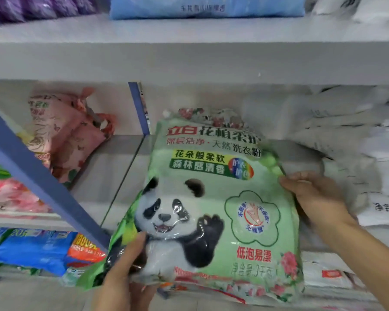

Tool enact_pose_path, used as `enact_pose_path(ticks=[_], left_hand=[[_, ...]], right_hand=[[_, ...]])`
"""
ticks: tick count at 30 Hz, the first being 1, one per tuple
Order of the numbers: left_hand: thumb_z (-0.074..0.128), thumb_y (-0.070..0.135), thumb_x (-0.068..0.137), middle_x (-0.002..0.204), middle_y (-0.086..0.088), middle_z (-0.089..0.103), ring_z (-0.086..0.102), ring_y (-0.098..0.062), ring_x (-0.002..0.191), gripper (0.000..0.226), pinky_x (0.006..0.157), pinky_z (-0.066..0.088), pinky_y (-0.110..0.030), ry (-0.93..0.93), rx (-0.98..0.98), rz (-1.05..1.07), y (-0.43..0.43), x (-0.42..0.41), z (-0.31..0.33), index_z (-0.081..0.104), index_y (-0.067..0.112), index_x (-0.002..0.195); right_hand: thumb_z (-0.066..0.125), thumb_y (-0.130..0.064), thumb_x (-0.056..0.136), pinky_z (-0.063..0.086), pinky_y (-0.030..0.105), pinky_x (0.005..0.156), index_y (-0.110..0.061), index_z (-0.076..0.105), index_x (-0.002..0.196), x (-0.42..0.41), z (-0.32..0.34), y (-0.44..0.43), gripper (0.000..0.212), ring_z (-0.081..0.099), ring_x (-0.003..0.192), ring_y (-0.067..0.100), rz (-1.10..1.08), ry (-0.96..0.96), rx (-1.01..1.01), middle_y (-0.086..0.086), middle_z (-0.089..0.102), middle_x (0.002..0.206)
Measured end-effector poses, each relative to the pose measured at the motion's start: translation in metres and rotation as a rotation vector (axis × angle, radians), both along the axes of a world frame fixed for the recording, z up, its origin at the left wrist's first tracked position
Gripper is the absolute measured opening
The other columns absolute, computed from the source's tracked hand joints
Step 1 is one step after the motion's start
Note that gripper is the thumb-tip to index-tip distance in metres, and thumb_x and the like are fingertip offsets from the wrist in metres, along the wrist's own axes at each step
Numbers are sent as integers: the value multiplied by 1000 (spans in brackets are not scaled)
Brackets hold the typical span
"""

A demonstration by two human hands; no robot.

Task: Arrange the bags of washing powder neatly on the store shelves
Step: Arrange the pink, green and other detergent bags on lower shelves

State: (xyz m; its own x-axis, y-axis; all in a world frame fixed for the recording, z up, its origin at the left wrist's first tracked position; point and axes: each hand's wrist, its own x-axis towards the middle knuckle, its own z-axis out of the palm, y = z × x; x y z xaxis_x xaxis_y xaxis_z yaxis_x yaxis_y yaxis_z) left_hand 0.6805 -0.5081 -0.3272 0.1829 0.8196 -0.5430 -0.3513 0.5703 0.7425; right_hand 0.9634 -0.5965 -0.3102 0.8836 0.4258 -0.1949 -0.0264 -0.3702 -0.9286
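A green washing powder bag with a panda print (213,198) lies tilted across the front of the middle shelf (112,167), its top pointing into the shelf. My left hand (126,263) grips its lower left corner, thumb on the front. My right hand (312,194) holds its right edge near the top. A floral-edged bag shows under its bottom edge.
Pink bags (70,135) lean at the back left of the shelf. White sacks (346,135) pile up on the right. A blue upright post (43,178) slants across the left. Blue bags (36,248) lie on the lower shelf; a blue bag (207,5) and purple ones sit above.
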Motion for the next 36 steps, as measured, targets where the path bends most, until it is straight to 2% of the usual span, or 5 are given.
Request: enact_pose_path(ticks=[3, 9, 22, 29, 36], left_hand=[[59, 25, 95, 59, -20, 70, 70, -34, 49, 29, 47, 60, -48, 103, -32, 50, 10, -26, 1, 69, -2, 98], [86, 72, 44, 119, -24, 72, 66, -40, 116, 100, 110, 43, -55, 497, 141, -534, 48, -37, 19, 75, 5, 117], [80, 62, 71, 63, 18, 73, 63, 17, 68, 35, 78, 39, -2, 612, 215, -678, 22, -22, 26, 83, 28, 75], [71, 92, 45, 72, 1, 77, 74, -27, 68, 69, 87, 58, -49, 930, 484, -627, 74, -17, 45, 75, 34, 82], [69, 73, 77, 85, -2, 80, 77, -24, 80, 62, 77, 58, -34, 650, 397, -519, 152, 102, 37, 75, 15, 97]], right_hand=[[82, -38, 72, 59, 46, 91, -13, 75, 97, 12, -5, 10, 36, 74, 89, 33, -9, 97, -90, 11, 78, 95], [66, -64, 87, 54, 39, 94, -12, 70, 109, 18, -10, 39, 57, 70, 95, 29, 85, 147, -85, 8, 72, 105], [75, -61, 77, 60, 47, 88, -15, 80, 90, 42, 5, 31, 48, 77, 83, 29, 239, -163, -119, 5, 79, 83], [73, -64, 77, 55, 43, 97, -19, 81, 103, 62, -7, 24, 52, 76, 96, 26, 250, 111, -57, 3, 80, 99], [75, -41, 90, 61, 34, 74, -10, 76, 103, 59, 0, 65, 34, 72, 71, 25, 71, 301, 67, 13, 78, 90]])
